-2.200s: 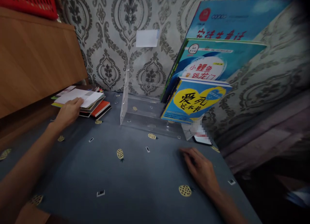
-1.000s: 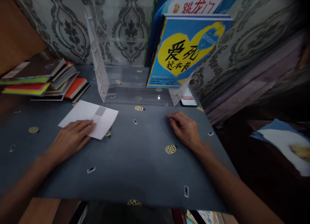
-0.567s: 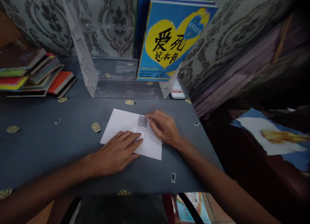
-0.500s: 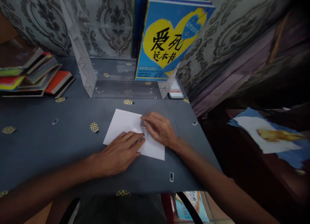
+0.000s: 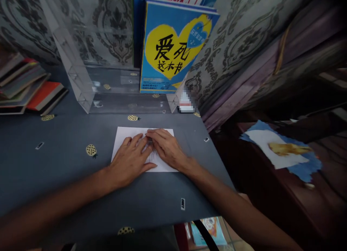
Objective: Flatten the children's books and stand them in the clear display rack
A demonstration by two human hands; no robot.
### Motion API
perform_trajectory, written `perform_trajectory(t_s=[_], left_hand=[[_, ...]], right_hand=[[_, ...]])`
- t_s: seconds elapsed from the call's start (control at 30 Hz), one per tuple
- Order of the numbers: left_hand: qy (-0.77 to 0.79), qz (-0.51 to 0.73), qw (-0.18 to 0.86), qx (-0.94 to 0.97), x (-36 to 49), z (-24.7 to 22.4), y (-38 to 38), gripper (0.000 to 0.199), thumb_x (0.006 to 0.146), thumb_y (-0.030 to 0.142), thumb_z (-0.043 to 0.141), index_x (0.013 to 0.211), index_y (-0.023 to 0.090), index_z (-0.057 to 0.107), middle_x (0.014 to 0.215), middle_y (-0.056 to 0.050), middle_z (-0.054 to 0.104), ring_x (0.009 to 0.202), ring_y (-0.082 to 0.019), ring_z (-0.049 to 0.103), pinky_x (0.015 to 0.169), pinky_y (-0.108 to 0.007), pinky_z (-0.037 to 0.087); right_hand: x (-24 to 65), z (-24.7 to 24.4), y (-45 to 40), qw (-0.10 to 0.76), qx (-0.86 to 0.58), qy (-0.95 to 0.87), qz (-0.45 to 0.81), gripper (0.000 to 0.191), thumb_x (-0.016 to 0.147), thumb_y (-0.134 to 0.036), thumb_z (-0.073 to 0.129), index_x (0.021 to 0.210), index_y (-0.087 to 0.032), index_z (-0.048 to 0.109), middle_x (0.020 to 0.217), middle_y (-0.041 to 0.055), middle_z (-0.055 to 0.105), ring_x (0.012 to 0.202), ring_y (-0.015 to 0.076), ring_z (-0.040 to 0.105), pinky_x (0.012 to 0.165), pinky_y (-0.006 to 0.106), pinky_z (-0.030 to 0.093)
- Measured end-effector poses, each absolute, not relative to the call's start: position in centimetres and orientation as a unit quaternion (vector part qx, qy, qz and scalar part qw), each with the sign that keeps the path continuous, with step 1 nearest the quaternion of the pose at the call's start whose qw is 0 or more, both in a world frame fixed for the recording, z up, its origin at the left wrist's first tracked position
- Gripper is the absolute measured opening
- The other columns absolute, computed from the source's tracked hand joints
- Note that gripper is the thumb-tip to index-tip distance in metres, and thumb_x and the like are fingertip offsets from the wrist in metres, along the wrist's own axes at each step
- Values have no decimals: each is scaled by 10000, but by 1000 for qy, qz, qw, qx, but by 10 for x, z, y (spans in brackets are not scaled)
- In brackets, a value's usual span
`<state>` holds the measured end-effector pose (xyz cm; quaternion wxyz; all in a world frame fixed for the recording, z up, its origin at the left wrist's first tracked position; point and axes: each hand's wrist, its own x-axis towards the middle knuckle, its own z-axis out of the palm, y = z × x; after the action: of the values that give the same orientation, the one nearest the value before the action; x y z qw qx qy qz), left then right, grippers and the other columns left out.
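Note:
A white sheet of paper [image 5: 120, 137] lies on the grey patterned tablecloth, with a small patch of faint print near its middle, partly covered by fingers. My left hand [image 5: 130, 158] rests flat on the paper's left half, fingers spread. From the right, my right hand [image 5: 166, 148] lies on the paper with its fingers close together, their tips meeting my left fingertips near the printed patch. Whether anything small is under the right fingertips is hidden.
Behind the paper stands a clear acrylic rack [image 5: 127, 102] holding a blue book [image 5: 154, 23] with yellow hearts. Stacked books [image 5: 43, 95] sit at the left. Right of the table [image 5: 103, 200], a blue cloth [image 5: 303, 171] lies on a dark red surface.
The camera view has shifted. The paper has turned to lie nearly square to the table. My left hand has moved up over it with its fingers more spread, closer to my right fingertips.

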<state>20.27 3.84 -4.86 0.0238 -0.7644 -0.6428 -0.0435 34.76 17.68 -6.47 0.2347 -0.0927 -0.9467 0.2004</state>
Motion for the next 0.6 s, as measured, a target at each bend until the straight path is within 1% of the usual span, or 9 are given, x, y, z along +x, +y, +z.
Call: perform_trajectory(t_s=[0.07, 0.13, 0.2, 0.27, 0.33, 0.43, 0.5, 0.53, 0.6], left_hand=[[-648, -46, 41, -759, 200, -50, 40, 582, 1027, 560, 477, 1386, 113, 577, 1434, -214, 596, 1355, -362, 519, 1039, -497, 456], [-659, -40, 62, -748, 194, -51, 39, 590, 1032, 539, 480, 1420, 101, 557, 1474, -237, 563, 1368, -375, 516, 1052, -513, 443], [-673, -24, 77, -735, 187, -51, 38, 598, 1033, 525, 483, 1463, 112, 529, 1512, -260, 523, 1405, -413, 484, 1065, -559, 425], [-683, -8, 80, -726, 183, -50, 37, 598, 1036, 519, 476, 1492, 133, 510, 1535, -267, 497, 1432, -435, 454, 1074, -596, 409], [-690, 1, 75, -720, 182, -49, 36, 595, 1040, 520, 463, 1502, 147, 505, 1549, -262, 485, 1447, -436, 440, 1086, -612, 398], [-694, 4, 69, -717, 182, -47, 37, 580, 1051, 531, 423, 1501, 174, 509, 1553, -236, 494, 1438, -425, 455, 1082, -616, 406], [-696, 8, 75, -714, 180, -46, 37, 559, 1060, 527, 397, 1480, 183, 530, 1538, -218, 520, 1410, -414, 490, 1057, -600, 432], [-699, 10, 80, -711, 179, -45, 37, 546, 1063, 518, 393, 1462, 178, 545, 1524, -215, 537, 1392, -411, 509, 1041, -589, 446], [-709, 11, 90, -700, 176, -44, 36, 532, 1063, 504, 402, 1420, 149, 572, 1489, -226, 568, 1361, -412, 538, 1014, -572, 467]], right_hand=[[348, -68, 178, 230, -104, -948, 192, 357, 1005, -102, 427, 1295, -161, 626, 1301, 155, 697, 1203, 264, 650, 1025, 485, 552], [347, -70, 178, 223, -110, -951, 181, 348, 1008, -119, 459, 1310, -166, 625, 1337, 154, 687, 1267, 275, 625, 1054, 504, 538], [346, -71, 177, 217, -113, -955, 168, 334, 1007, -131, 488, 1303, -172, 638, 1344, 151, 690, 1320, 284, 599, 1088, 519, 520], [345, -71, 176, 215, -116, -957, 158, 318, 1012, -134, 487, 1283, -152, 653, 1326, 165, 700, 1327, 289, 600, 1103, 518, 514], [345, -70, 175, 215, -117, -957, 154, 314, 1017, -130, 473, 1268, -132, 662, 1313, 179, 705, 1313, 289, 614, 1100, 508, 518], [346, -68, 174, 216, -118, -957, 155, 316, 1023, -142, 460, 1263, -154, 666, 1318, 170, 705, 1306, 283, 620, 1088, 503, 523], [348, -64, 175, 206, -133, -960, 138, 309, 1020, -139, 448, 1226, -166, 677, 1309, 161, 710, 1264, 280, 642, 1055, 488, 534], [349, -62, 176, 196, -150, -961, 121, 296, 1013, -135, 450, 1187, -166, 687, 1273, 157, 726, 1212, 279, 665, 1018, 470, 544], [353, -58, 179, 175, -200, -961, 81, 252, 1000, -139, 467, 1076, -169, 705, 1116, 138, 767, 1042, 264, 710, 894, 405, 553]])
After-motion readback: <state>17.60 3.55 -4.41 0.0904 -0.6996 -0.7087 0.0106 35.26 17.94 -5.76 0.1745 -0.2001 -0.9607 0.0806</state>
